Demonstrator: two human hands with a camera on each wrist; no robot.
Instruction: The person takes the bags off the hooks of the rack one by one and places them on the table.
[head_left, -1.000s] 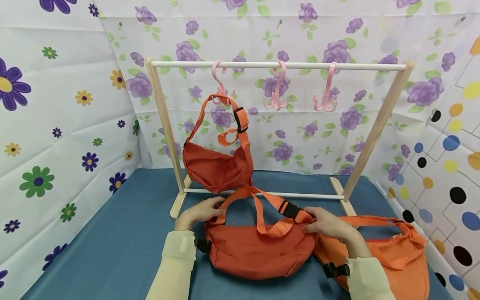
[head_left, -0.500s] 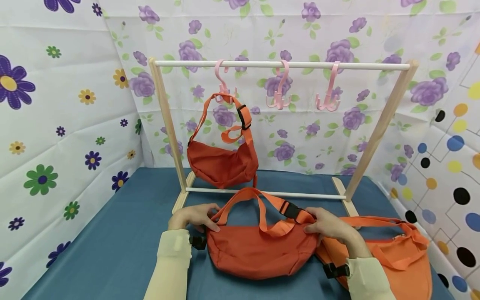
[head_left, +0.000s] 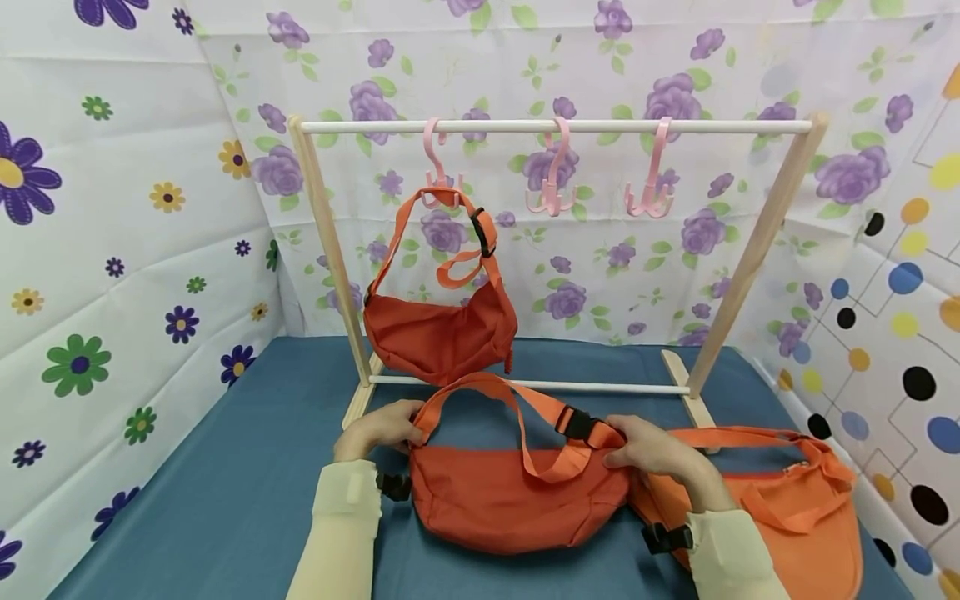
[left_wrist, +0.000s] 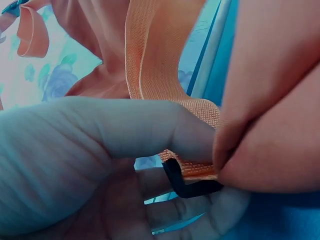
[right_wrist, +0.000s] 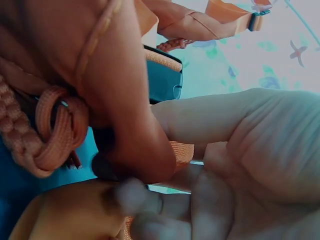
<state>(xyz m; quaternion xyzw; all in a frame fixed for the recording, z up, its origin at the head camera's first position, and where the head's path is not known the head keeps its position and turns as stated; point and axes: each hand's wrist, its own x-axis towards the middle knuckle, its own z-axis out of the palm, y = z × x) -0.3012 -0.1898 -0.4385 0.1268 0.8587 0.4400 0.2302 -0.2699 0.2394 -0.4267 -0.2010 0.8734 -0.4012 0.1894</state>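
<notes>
A rust-red crossbody bag (head_left: 517,504) is spread in front of me, its orange strap (head_left: 480,382) arched over the top and a black buckle (head_left: 578,423) on the strap's right part. My left hand (head_left: 381,429) grips the bag's upper left corner at the strap's base. In the left wrist view, the thumb (left_wrist: 155,127) presses on the webbing beside a black ring (left_wrist: 187,185). My right hand (head_left: 654,454) pinches the upper right corner below the buckle. A braided zipper pull (right_wrist: 55,125) hangs near that corner in the right wrist view.
Behind stands a rack with a white top rail (head_left: 495,127) and wooden legs. Three pink hooks hang there; the left hook (head_left: 432,158) carries a similar red bag (head_left: 442,333), and the middle hook (head_left: 551,179) and right hook (head_left: 651,179) are bare. A lighter orange bag (head_left: 810,533) lies at right.
My left hand has shifted its hold at the left corner, its thumb moving from the bag's front to the strap's base. The right hand keeps its hold, and the bag barely moves.
</notes>
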